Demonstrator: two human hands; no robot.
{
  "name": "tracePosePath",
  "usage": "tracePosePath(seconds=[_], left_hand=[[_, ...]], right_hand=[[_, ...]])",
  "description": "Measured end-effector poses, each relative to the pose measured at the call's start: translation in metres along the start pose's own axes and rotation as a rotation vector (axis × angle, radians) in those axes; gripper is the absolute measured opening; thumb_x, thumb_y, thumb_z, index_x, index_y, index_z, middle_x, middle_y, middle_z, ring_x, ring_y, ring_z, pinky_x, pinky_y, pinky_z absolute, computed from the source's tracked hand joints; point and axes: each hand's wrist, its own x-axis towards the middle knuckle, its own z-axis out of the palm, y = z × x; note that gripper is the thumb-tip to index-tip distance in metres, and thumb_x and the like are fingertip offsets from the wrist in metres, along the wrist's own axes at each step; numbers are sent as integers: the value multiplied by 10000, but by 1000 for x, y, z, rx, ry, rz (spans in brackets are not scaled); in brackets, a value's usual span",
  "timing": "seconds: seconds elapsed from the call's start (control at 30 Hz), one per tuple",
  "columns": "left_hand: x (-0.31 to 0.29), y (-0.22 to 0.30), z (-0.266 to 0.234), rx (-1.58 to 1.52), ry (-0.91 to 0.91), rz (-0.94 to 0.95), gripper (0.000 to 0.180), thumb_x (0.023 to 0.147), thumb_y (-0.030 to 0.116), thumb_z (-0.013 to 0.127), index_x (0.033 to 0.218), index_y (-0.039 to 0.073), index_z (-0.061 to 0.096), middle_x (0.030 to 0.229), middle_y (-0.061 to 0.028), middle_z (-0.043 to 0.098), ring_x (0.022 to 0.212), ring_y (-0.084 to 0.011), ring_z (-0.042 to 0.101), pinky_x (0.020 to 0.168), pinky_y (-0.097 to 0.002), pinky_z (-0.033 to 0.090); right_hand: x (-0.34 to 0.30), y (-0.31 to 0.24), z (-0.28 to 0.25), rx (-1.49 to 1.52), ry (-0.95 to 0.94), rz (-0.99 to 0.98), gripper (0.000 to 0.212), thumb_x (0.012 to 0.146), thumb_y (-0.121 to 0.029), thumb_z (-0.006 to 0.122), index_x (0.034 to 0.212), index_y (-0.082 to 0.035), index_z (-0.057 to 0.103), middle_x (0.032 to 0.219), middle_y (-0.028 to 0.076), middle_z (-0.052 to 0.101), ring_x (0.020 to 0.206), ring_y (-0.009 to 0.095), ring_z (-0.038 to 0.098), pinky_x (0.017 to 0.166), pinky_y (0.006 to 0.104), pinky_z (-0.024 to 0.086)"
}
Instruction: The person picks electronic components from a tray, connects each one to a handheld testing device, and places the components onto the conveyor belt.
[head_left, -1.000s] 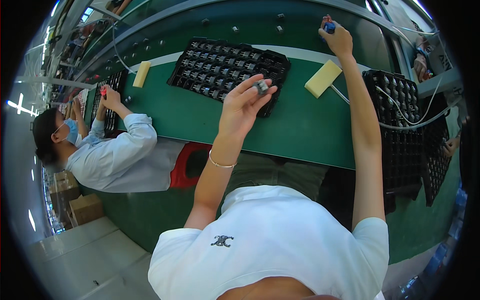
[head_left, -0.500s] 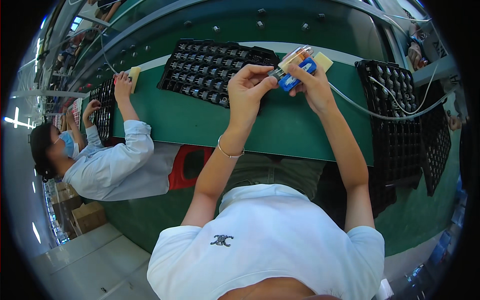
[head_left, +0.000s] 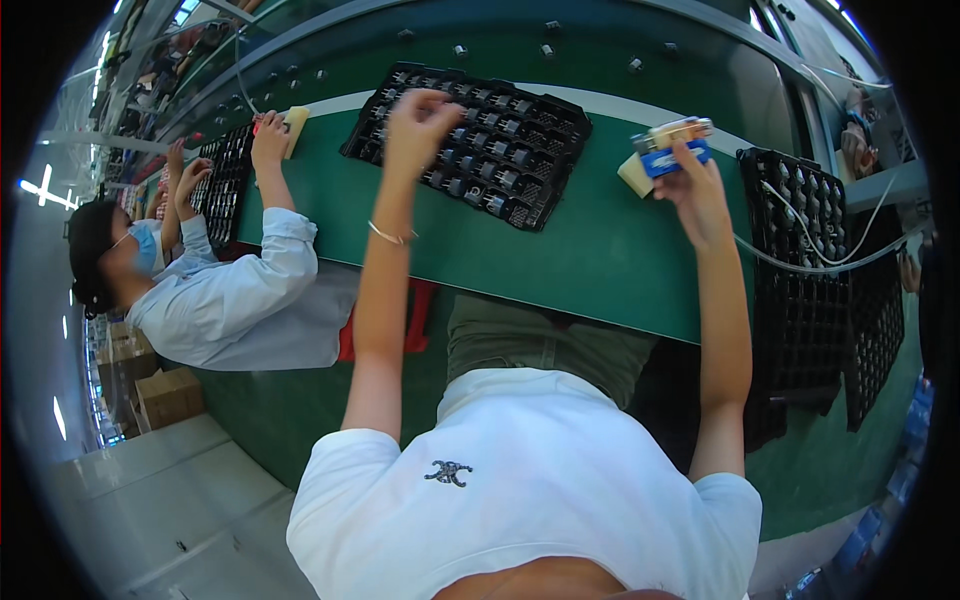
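Observation:
My right hand (head_left: 690, 190) is raised over the right part of the green table. Its fingers are wrapped round a blue handheld device (head_left: 676, 158) with a clear, orange-tinted cylinder on top and a metallic end; its exact kind is unclear. A pale yellow block (head_left: 635, 175) shows beside the device; I cannot tell if they touch. Farther left, my left hand (head_left: 420, 125) hovers over a black tray (head_left: 555, 185) holding rows of small metal motor-like parts. Its fingers are bent and smeared by motion, so anything between them is hidden.
Stacked black trays (head_left: 800, 290) stand at the right, with a pale hose (head_left: 835, 268) across them. Several small metal parts (head_left: 547, 50) sit beyond the table's far edge. A masked co-worker (head_left: 225, 300) works at the left near another black tray (head_left: 228, 175).
My hands have parted: the left has swung left from the device to above the tray, and the right has moved right and slightly down with the device. The view has shifted a little.

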Motion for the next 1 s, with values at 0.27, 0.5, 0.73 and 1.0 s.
tracePosePath(seconds=[0.27,0.5,0.73,1.0], left_hand=[[44,-88,-74,1005,200,321,209,844,136,601,1033,121,688,909,-94,594,854,-296,622,708,-389,512],[46,-95,-77,1030,122,321,87,865,149,609,888,65,601,955,-123,568,876,-321,604,702,-418,502],[49,-71,-74,546,129,10,130,895,143,588,872,15,587,943,-176,656,685,-265,663,626,-390,518],[-1,-9,-11,-940,-55,-204,180,971,182,506,1047,22,535,949,-138,624,743,-197,612,607,-270,493]], right_hand=[[7,-9,-40,-339,183,-241,347,898,-300,671,1094,-30,578,878,47,646,648,78,603,562,188,506],[7,-9,-37,-919,228,-387,631,821,-351,731,1291,11,514,1016,121,647,818,158,629,740,270,510],[9,6,-25,-1158,306,-587,464,782,-327,754,1115,-34,618,851,100,633,653,165,594,611,281,482],[10,11,-25,-1145,319,-569,425,783,-339,742,1078,-51,638,907,96,642,718,236,614,660,327,504]])
